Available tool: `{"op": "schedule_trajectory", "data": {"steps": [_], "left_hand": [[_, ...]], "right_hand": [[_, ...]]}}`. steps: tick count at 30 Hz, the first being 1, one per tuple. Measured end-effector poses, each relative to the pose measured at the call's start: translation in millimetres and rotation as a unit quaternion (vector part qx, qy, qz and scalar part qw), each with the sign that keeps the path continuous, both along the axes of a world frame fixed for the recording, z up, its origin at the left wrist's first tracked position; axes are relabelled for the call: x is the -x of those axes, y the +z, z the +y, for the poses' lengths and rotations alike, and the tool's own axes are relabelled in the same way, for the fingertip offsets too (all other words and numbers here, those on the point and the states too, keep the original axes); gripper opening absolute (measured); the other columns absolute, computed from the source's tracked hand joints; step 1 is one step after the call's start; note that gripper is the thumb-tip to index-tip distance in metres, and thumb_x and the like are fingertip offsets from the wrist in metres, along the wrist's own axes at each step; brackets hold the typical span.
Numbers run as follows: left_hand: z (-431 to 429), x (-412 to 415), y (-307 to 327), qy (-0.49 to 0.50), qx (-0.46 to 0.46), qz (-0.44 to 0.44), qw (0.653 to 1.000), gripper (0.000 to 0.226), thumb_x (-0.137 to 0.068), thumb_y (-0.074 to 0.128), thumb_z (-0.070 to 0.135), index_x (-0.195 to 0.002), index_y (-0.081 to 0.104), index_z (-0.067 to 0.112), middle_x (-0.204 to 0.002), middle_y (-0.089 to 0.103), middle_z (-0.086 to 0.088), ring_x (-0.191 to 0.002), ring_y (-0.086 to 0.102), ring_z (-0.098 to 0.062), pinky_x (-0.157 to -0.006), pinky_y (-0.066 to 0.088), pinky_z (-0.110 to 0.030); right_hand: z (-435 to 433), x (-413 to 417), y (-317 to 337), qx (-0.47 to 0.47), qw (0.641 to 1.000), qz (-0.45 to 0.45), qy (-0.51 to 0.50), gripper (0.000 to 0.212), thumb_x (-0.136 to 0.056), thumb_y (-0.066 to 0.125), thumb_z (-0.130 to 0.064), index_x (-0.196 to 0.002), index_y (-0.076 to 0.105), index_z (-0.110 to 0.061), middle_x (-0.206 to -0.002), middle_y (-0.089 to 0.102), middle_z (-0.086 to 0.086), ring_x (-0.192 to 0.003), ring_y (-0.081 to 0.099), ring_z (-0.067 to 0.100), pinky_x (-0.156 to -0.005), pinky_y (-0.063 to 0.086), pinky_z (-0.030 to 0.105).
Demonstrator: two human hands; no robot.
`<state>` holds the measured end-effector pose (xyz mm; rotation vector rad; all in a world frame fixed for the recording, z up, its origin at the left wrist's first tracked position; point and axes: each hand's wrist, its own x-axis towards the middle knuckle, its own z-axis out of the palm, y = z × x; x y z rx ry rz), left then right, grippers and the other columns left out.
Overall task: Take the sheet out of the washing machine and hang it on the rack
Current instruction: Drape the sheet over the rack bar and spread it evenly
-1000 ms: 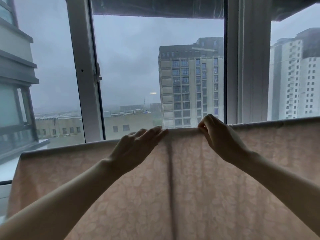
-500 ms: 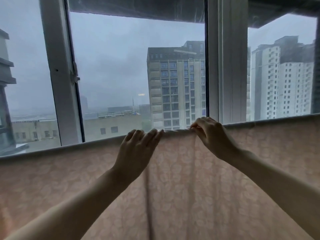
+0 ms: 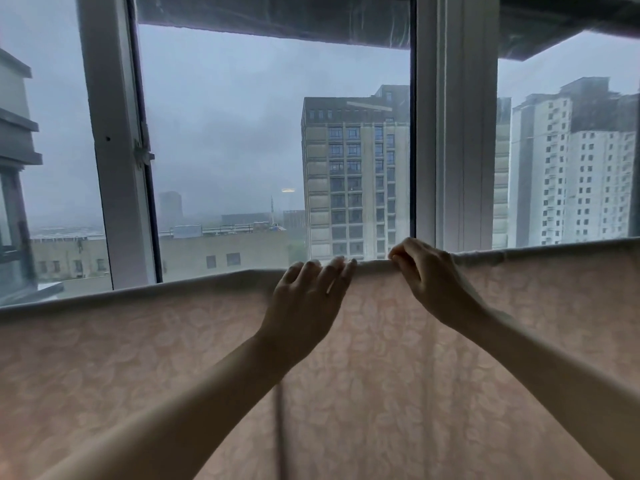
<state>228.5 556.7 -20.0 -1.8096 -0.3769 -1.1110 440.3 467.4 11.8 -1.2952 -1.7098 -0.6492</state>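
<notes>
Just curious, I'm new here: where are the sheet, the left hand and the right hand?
sheet (image 3: 138, 341), head view, hanging patterned cloth
left hand (image 3: 304, 304), head view, back of hand
right hand (image 3: 433, 282), head view, back of hand

Pink patterned sheet (image 3: 138, 358) draped over rack; rack itself hidden.

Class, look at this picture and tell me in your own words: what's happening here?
A person is hanging a pale pink patterned sheet in front of a window. It is draped over a level support hidden under its fold and hangs down flat. The left hand lays straight fingers on the top edge, while the right hand pinches the fold just beside it.
</notes>
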Motion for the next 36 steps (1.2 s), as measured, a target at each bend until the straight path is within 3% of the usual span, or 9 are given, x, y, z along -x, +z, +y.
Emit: {"op": "schedule_trajectory", "data": {"steps": [6, 13, 17, 20, 26, 33, 36], "left_hand": [[-1, -20, -5, 0.008, -0.014, -0.050, 0.999, 0.043, -0.092, 0.057, 0.009, -0.135, 0.054, 0.017, -0.121, 0.063, -0.004, -0.081, 0.057, -0.023, -0.073, 0.042, -0.037], [4, -15, -8, 0.007, -0.008, -0.084, 0.996, 0.046, -0.088, 0.064, 0.008, -0.132, 0.058, 0.022, -0.117, 0.065, -0.002, -0.079, 0.055, -0.024, -0.074, 0.038, -0.038], [4, -16, -8, 0.010, -0.008, -0.097, 0.995, 0.043, -0.088, 0.066, 0.010, -0.129, 0.060, 0.023, -0.116, 0.065, 0.000, -0.079, 0.056, -0.025, -0.076, 0.037, -0.039], [5, -15, -9, 0.013, -0.006, -0.098, 0.995, 0.043, -0.088, 0.065, 0.010, -0.129, 0.060, 0.022, -0.116, 0.065, -0.001, -0.081, 0.056, -0.026, -0.078, 0.038, -0.040], [3, -20, 0, 0.009, 0.023, -0.081, 0.996, 0.040, -0.090, 0.062, 0.013, -0.129, 0.057, 0.020, -0.108, 0.065, -0.001, -0.077, 0.057, -0.025, -0.070, 0.039, -0.038], [4, -33, 4, -0.024, 0.053, -0.044, 0.997, 0.045, -0.089, 0.059, 0.007, -0.133, 0.054, 0.014, -0.122, 0.064, -0.004, -0.086, 0.062, -0.026, -0.075, 0.046, -0.039], [2, -43, 5, -0.041, 0.033, -0.046, 0.998, 0.038, -0.091, 0.057, 0.009, -0.129, 0.058, 0.013, -0.119, 0.066, -0.003, -0.085, 0.063, -0.024, -0.074, 0.046, -0.038]], "right_hand": [[-7, -6, -2, 0.007, 0.999, -0.040, -0.002, 0.013, -0.096, 0.051, -0.014, -0.106, 0.059, -0.013, -0.099, 0.064, 0.000, -0.083, 0.060, 0.007, -0.074, 0.052, 0.021], [-9, -23, -4, -0.004, 0.997, -0.065, -0.037, 0.020, -0.090, 0.054, -0.028, -0.104, 0.060, -0.015, -0.098, 0.065, -0.001, -0.089, 0.060, 0.010, -0.077, 0.055, 0.031], [-11, -21, -2, -0.014, 0.999, -0.050, -0.014, 0.016, -0.088, 0.059, -0.028, -0.096, 0.064, -0.015, -0.091, 0.065, -0.004, -0.086, 0.058, 0.007, -0.076, 0.052, 0.025], [-8, -20, 3, -0.018, 1.000, -0.007, 0.012, 0.006, -0.088, 0.066, -0.018, -0.091, 0.065, -0.012, -0.084, 0.062, -0.005, -0.080, 0.059, 0.007, -0.073, 0.052, 0.024], [6, -18, 25, -0.044, 0.997, 0.006, -0.066, 0.006, -0.093, 0.058, -0.018, -0.095, 0.062, -0.014, -0.087, 0.063, -0.004, -0.079, 0.059, 0.010, -0.073, 0.049, 0.024], [6, -38, 26, 0.076, 0.994, 0.059, -0.046, 0.012, -0.093, 0.059, -0.017, -0.090, 0.068, -0.010, -0.081, 0.068, -0.001, -0.075, 0.063, 0.007, -0.072, 0.050, 0.020], [-4, -46, 25, 0.081, 0.993, 0.079, -0.037, 0.010, -0.093, 0.059, -0.016, -0.089, 0.067, -0.013, -0.078, 0.066, -0.005, -0.074, 0.060, -0.001, -0.067, 0.043, 0.007]]}}
